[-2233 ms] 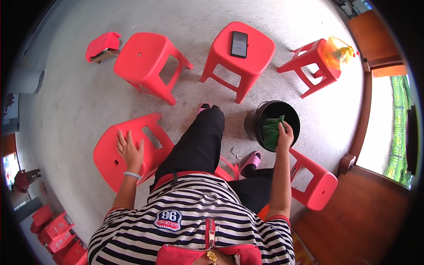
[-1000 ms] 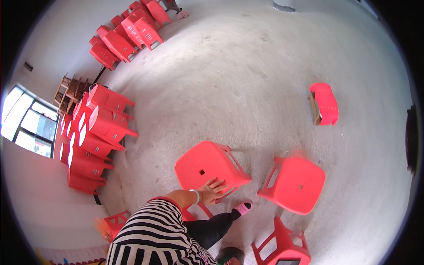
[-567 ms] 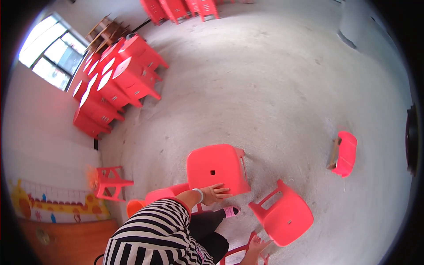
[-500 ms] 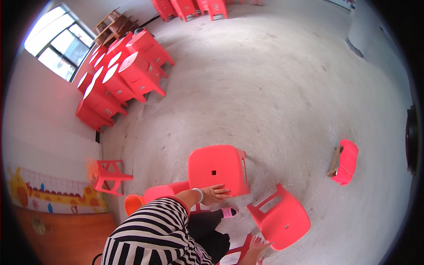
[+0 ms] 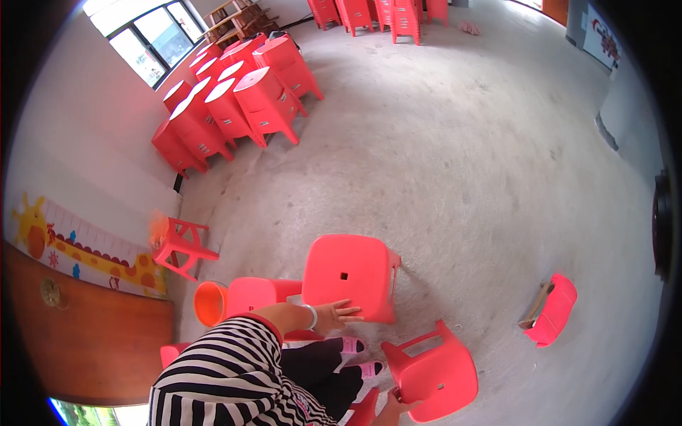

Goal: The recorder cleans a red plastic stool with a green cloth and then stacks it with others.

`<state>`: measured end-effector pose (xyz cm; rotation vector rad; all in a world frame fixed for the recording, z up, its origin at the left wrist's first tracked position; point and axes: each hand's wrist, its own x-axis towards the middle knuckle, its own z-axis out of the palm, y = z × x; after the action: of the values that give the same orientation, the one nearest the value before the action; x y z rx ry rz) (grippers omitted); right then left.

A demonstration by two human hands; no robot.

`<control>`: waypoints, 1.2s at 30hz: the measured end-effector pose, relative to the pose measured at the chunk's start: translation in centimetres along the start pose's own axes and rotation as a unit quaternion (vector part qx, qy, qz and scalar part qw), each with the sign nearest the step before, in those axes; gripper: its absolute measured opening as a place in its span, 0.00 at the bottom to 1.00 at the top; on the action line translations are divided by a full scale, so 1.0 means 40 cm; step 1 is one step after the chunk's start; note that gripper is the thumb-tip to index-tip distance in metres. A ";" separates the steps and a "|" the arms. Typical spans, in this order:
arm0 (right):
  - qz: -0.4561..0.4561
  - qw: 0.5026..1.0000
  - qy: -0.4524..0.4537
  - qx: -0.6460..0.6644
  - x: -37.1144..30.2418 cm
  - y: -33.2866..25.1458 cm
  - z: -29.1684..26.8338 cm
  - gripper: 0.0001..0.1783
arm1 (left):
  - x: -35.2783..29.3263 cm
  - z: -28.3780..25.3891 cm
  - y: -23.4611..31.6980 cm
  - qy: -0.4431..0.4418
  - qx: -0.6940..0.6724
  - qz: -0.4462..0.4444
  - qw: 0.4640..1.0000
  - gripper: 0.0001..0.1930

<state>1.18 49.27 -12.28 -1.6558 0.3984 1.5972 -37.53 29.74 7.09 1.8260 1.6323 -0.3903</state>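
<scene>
My left hand lies with fingers spread on the near edge of a red plastic stool, which stands upright with a square hole in its seat. To the right, my right hand is closed on the near left edge of a second red stool, thumb on top and fingers partly hidden. That stool is tilted, its seat facing up toward me. Another red stool stands partly behind my left arm. My feet in pink slippers are between the stools.
An orange bucket and a small red stool stand along the left wall. Stacked red stools fill the floor below the window; more stacks are at the far wall. A red object with a brown piece lies at right.
My view has shifted, moving the far stacks right and down. My right hand has closed on the tilted stool's edge, its fingers spread before. My left hand stays on its stool.
</scene>
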 end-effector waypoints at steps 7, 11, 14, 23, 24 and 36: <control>0.020 0.994 -0.101 -0.026 -0.022 -0.158 0.240 0.34 | 0.016 0.007 0.109 0.050 -0.131 -0.133 0.981 0.33; -0.015 0.984 -0.148 -0.096 -0.031 -0.252 0.416 0.33 | 0.013 0.007 0.085 0.047 -0.184 -0.139 0.972 0.35; -0.063 0.983 -0.157 -0.073 -0.019 -0.345 0.563 0.31 | 0.038 0.017 0.052 0.048 -0.112 -0.084 0.989 0.29; -0.034 0.988 -0.084 -0.125 -0.100 -0.425 0.874 0.36 | 0.051 0.044 0.017 -0.028 -0.110 -0.071 0.991 0.22; -0.049 0.978 -0.118 -0.164 -0.108 -0.415 0.873 0.36 | 0.057 0.050 0.027 -0.021 -0.111 -0.067 0.991 0.22; -0.059 0.930 -0.269 -0.243 -0.258 -0.532 1.186 0.33 | 0.083 0.014 0.023 -0.125 -0.199 -0.084 0.968 0.20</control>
<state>-18.69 93.61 8.88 -1.4495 -0.4021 2.0738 -35.92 31.94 4.89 1.2928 1.5607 -0.3218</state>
